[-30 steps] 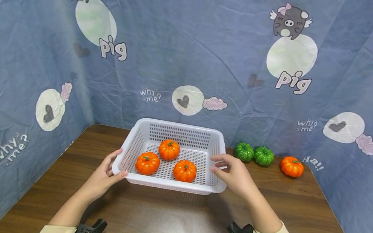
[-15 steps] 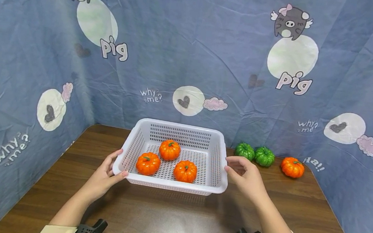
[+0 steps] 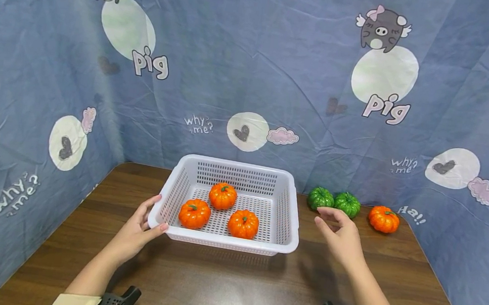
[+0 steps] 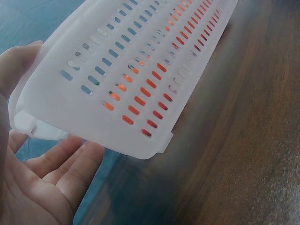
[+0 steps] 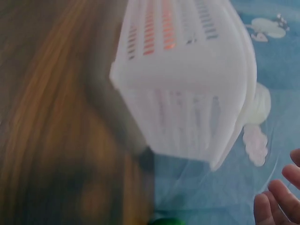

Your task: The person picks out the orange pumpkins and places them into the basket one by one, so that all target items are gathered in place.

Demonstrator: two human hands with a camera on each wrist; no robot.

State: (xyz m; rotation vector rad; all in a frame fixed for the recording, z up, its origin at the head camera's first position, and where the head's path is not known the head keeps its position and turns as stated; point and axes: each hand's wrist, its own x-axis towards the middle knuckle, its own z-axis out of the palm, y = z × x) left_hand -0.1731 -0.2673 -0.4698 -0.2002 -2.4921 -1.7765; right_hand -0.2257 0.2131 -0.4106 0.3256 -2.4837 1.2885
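A white plastic basket (image 3: 221,241) with slotted walls stands mid-table in the head view. Inside it sit three small orange pumpkins: one at the back (image 3: 222,196), one at front left (image 3: 194,214), one at front right (image 3: 243,224). My left hand (image 3: 134,235) holds the basket's left rim near the front corner, thumb on the rim and fingers around the outside. My right hand (image 3: 342,242) is off to the basket's right, holding nothing, fingers loosely bent. Its fingertips overlap the front of two green pumpkins (image 3: 321,199) in this view.
The other green pumpkin (image 3: 348,203) sits beside the first at the table's back edge. Farther right lies a loose orange pumpkin (image 3: 383,219). A blue printed curtain (image 3: 252,74) encloses the wooden table (image 3: 221,289) at the back and sides.
My right hand has moved right, from over the basket's right wall, past its rim, to beside the green pumpkins. My left hand, the basket and the pumpkins in it stay put.
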